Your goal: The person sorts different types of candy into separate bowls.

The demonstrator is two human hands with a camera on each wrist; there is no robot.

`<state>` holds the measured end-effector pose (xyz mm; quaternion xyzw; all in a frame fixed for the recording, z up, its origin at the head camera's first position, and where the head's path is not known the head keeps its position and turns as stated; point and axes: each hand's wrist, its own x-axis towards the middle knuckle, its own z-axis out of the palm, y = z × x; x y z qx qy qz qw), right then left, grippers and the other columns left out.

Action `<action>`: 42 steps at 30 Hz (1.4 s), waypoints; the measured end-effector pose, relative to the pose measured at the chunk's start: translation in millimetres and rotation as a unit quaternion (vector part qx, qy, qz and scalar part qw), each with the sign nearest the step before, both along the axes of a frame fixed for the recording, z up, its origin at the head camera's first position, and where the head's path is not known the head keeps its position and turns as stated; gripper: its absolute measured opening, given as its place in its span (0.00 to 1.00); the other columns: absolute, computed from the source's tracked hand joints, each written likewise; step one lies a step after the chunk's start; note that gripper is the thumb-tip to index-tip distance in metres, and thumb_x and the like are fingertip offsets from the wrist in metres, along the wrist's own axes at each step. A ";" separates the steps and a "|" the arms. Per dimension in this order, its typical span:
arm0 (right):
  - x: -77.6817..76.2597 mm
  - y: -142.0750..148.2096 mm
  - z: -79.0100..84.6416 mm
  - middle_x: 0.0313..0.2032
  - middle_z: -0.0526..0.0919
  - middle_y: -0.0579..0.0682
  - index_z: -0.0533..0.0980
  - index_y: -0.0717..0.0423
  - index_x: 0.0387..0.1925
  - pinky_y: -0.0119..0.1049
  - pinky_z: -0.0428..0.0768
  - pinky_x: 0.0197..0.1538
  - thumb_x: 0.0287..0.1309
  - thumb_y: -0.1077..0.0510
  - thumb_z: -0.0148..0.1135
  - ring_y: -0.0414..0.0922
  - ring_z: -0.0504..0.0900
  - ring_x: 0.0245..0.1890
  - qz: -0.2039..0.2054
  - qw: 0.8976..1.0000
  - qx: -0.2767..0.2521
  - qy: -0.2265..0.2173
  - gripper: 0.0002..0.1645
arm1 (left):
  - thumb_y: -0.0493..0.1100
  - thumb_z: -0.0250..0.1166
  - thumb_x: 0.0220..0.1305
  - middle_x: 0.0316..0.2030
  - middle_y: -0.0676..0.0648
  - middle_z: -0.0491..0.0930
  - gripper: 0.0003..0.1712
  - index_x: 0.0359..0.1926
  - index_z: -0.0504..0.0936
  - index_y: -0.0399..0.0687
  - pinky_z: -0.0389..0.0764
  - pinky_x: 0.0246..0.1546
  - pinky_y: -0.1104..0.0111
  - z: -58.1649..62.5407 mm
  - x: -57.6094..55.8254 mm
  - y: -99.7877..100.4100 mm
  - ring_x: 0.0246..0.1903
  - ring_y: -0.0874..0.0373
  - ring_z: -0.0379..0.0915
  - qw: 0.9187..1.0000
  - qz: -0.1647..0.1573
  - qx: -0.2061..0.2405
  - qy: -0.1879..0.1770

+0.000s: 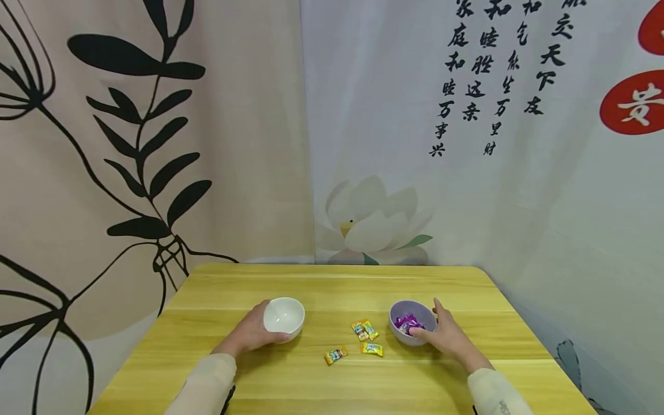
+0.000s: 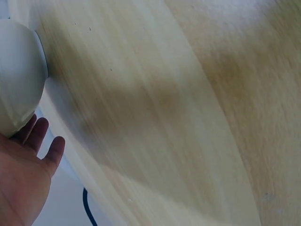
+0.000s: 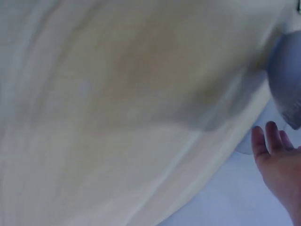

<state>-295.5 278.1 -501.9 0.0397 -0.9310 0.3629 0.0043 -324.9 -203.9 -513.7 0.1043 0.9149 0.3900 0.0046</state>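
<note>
My left hand [image 1: 254,329] grips the white bowl [image 1: 284,318], its thumb along the near side and its fingers at the far left side. In the left wrist view, the same bowl [image 2: 19,70] stands above my partly spread fingers. At the right, my right hand [image 1: 450,334] is beside the purple bowl [image 1: 410,339], thumb at the near rim and index finger stretched away from the wall. The right wrist view shows these fingers extended, apart from the bowl [image 3: 287,75]. Purple-wrapped candies [image 1: 407,323] lie inside the purple bowl.
Between the bowls, several yellow-orange wrapped candies lie on the wooden table [image 1: 311,392], one candy [image 1: 336,354] nearer the white bowl and another candy [image 1: 372,349] nearer the purple one. A printed curtain [image 1: 259,144] hangs behind the table's far edge.
</note>
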 end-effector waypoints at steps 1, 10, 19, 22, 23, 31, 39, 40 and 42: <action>-1.1 -0.7 3.5 0.69 0.56 0.74 0.41 0.71 0.75 0.66 0.62 0.64 0.55 0.37 0.70 0.70 0.60 0.67 -0.002 1.000 0.002 0.007 0.68 | 0.58 0.83 0.40 0.62 0.37 0.69 0.65 0.72 0.58 0.36 0.71 0.55 0.44 0.0 -0.3 -0.2 0.55 0.42 0.70 1.000 0.000 0.001 0.000; -9.8 -27.8 30.3 0.68 0.63 0.66 0.54 0.62 0.75 0.63 0.63 0.65 0.59 0.38 0.67 0.64 0.63 0.67 0.023 0.997 0.013 0.077 0.55 | 0.60 0.83 0.39 0.62 0.37 0.69 0.66 0.72 0.58 0.37 0.71 0.56 0.44 -1.4 -0.9 0.0 0.56 0.43 0.70 1.000 0.012 0.006 -0.010; -2.4 -88.7 39.3 0.65 0.70 0.58 0.63 0.60 0.71 0.58 0.69 0.62 0.61 0.44 0.68 0.59 0.70 0.64 0.116 0.987 0.005 0.112 0.45 | 0.61 0.83 0.39 0.63 0.38 0.68 0.67 0.73 0.57 0.38 0.71 0.56 0.44 -3.0 -1.6 -0.7 0.56 0.43 0.70 1.000 0.014 0.003 -0.011; 0.7 -107.2 35.6 0.63 0.73 0.56 0.66 0.59 0.69 0.57 0.72 0.60 0.60 0.44 0.69 0.57 0.72 0.62 0.149 0.983 -0.012 0.103 0.42 | 0.61 0.82 0.39 0.63 0.37 0.68 0.67 0.73 0.57 0.37 0.71 0.56 0.44 -1.7 -1.1 -1.2 0.56 0.42 0.70 1.000 0.012 0.003 -0.011; 0.9 -112.3 33.4 0.62 0.74 0.56 0.67 0.59 0.68 0.57 0.72 0.59 0.60 0.44 0.69 0.57 0.72 0.61 0.161 0.982 -0.015 0.100 0.41 | 0.61 0.82 0.39 0.63 0.37 0.68 0.68 0.73 0.56 0.37 0.71 0.56 0.44 -1.2 -0.9 -1.3 0.56 0.42 0.70 1.000 0.012 0.002 -0.010; -0.7 -140.8 7.2 0.58 0.79 0.56 0.72 0.60 0.64 0.55 0.73 0.60 0.61 0.45 0.68 0.56 0.76 0.59 0.228 0.972 0.018 0.053 0.36 | 0.60 0.83 0.38 0.62 0.39 0.69 0.67 0.73 0.58 0.38 0.72 0.55 0.46 -2.4 -1.3 -2.7 0.55 0.44 0.71 1.000 0.017 0.009 -0.011; -4.0 -153.5 -15.1 0.50 0.83 0.53 0.78 0.60 0.57 0.52 0.74 0.59 0.56 0.48 0.72 0.55 0.78 0.55 0.248 0.963 0.080 0.066 0.30 | 0.59 0.83 0.38 0.62 0.38 0.69 0.67 0.73 0.58 0.37 0.72 0.55 0.45 -0.4 0.6 -3.7 0.55 0.43 0.71 1.000 0.016 0.011 -0.013; -4.4 -155.0 -16.8 0.50 0.83 0.52 0.78 0.59 0.56 0.52 0.73 0.59 0.56 0.49 0.73 0.55 0.78 0.55 0.248 0.963 0.084 0.066 0.30 | 0.59 0.83 0.38 0.61 0.39 0.70 0.66 0.73 0.58 0.38 0.73 0.55 0.46 -0.5 0.6 -3.9 0.55 0.44 0.71 1.000 0.016 0.012 -0.014; -4.8 -157.6 -20.1 0.50 0.83 0.51 0.79 0.58 0.55 0.51 0.72 0.60 0.55 0.49 0.73 0.54 0.78 0.55 0.247 0.962 0.096 0.065 0.29 | 0.59 0.84 0.38 0.61 0.39 0.70 0.66 0.72 0.59 0.38 0.73 0.55 0.46 -0.6 0.7 -4.4 0.54 0.44 0.71 1.000 0.013 0.015 -0.013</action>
